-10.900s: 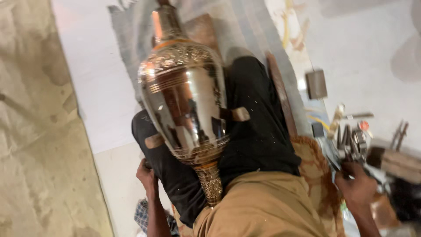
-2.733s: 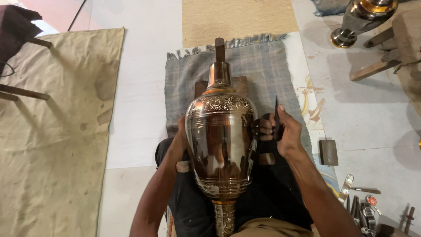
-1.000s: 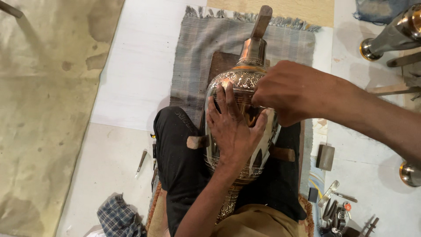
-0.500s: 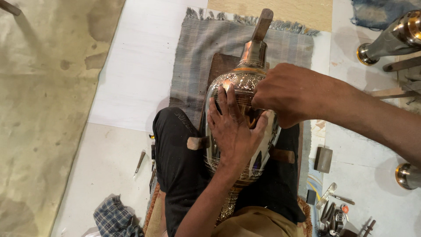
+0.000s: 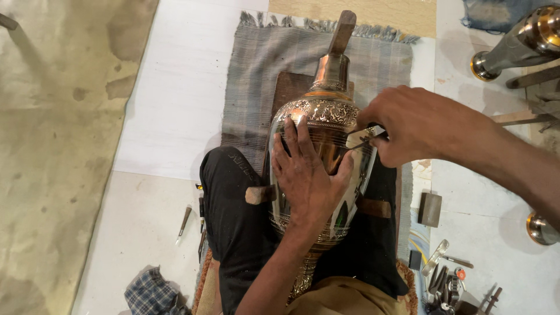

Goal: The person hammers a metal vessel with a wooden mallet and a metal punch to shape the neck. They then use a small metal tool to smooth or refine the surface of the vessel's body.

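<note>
Pale floor tiles (image 5: 175, 105) fill the head view, with one tan sheet (image 5: 52, 157) spread at the left and one grey fringed mat (image 5: 262, 76) running away from the person's lap. One brown board (image 5: 289, 90) lies on the mat under the far end of the work.

One large metal vase (image 5: 326, 134) lies lengthwise across the person's dark-trousered legs (image 5: 233, 216), its neck pointing far and its foot near the body. One wooden peg (image 5: 341, 32) sticks out of the neck. Two short wooden blocks (image 5: 259, 194) brace the vase, one on each side.

The left hand (image 5: 306, 175) lies flat on the vase's polished belly, fingers spread and pressing down. The right hand (image 5: 411, 125) comes in from the right and is closed on one thin metal tool (image 5: 364, 137), whose tip sits at the edge of the engraved band on the vase's shoulder. The two hands are near each other but not touching.

At the near right, a cluster of small tools (image 5: 446, 280) lies on the floor, too jumbled to count, with one dark block (image 5: 430, 209) just beyond it. Two thin tools (image 5: 185, 221) lie at the near left, beside one checked cloth (image 5: 149, 291). Another shiny metal vessel (image 5: 519, 41) lies at the far right.
</note>
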